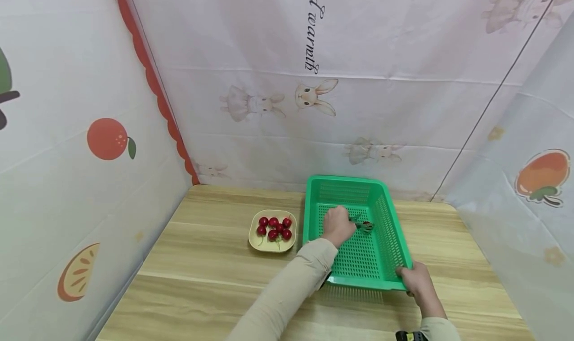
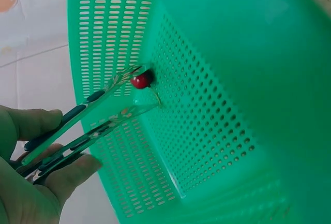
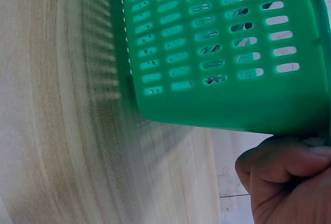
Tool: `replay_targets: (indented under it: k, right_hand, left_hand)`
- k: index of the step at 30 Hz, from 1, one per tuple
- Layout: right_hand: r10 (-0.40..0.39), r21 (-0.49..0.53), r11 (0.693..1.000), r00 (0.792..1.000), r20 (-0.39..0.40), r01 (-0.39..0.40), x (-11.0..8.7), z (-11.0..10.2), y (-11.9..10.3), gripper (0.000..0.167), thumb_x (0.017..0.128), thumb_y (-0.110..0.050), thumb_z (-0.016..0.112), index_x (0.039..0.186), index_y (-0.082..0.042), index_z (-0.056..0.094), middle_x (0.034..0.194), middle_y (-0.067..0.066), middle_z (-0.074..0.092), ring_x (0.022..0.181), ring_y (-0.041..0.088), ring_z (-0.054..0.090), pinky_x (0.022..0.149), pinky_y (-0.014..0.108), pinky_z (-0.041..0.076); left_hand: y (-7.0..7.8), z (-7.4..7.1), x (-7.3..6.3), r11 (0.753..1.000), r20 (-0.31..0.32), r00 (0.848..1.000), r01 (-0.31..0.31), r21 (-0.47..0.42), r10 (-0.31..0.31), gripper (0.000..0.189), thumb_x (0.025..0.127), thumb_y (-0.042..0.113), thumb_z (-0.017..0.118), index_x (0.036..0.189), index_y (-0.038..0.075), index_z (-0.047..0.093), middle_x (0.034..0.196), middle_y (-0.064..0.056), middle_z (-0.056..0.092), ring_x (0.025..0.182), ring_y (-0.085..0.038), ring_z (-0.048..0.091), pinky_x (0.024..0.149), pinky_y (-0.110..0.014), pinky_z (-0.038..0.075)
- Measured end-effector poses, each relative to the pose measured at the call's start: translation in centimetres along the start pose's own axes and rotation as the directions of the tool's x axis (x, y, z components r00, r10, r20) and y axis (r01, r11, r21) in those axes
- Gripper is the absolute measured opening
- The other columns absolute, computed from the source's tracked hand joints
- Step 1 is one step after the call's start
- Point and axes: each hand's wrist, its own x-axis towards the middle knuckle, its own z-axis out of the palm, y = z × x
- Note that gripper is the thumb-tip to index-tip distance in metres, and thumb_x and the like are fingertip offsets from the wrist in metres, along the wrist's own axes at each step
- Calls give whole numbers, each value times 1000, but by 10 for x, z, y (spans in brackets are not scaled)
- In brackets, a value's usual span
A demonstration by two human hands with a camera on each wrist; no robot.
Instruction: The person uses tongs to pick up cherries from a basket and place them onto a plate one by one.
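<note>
My left hand (image 1: 338, 225) reaches into a green perforated basket (image 1: 346, 179) and holds a pair of tongs (image 2: 95, 96) between thumb and fingers. In the left wrist view the tongs' arms stand apart around a red cherry (image 2: 140, 80) near the basket floor. The upper arm's tip is against the cherry; the lower one lies beside its thin stem. At the near right corner my right hand (image 1: 417, 278) grips the basket rim, its thumb over the edge. The right wrist view shows its curled fingers (image 3: 274, 164) under the rim.
Left of the basket, a pale yellow dish (image 1: 265, 247) holds several red cherries (image 1: 273, 222) with stems. Both stand on a light wooden table (image 1: 202, 266). Printed cloth walls (image 1: 269, 161) enclose the table at the back and sides.
</note>
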Motion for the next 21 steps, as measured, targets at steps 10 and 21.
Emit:
replay_targets:
  k: [10, 21]
  right_hand:
    - [-3, 0, 1000, 1000, -3, 3, 0, 0, 0, 44, 83, -3, 43, 122, 18, 43, 74, 15, 58, 53, 20, 49, 45, 32, 39]
    - [-15, 1, 1000, 1000, -1, 15, 2, 0, 2, 45, 83, -3, 43, 122, 19, 42, 74, 15, 59, 53, 19, 50, 44, 32, 39]
  left_hand:
    - [9, 4, -1, 1000, -46, 999, -10, -26, 9, 51, 74, -6, 59, 69, 18, 14, 62, 6, 6, 49, -9, 6, 47, -24, 12]
    - [5, 12, 1, 1000, -77, 997, -7, -10, 6, 49, 69, -9, 57, 69, 19, 17, 61, 5, 13, 48, -9, 11, 45, -22, 15]
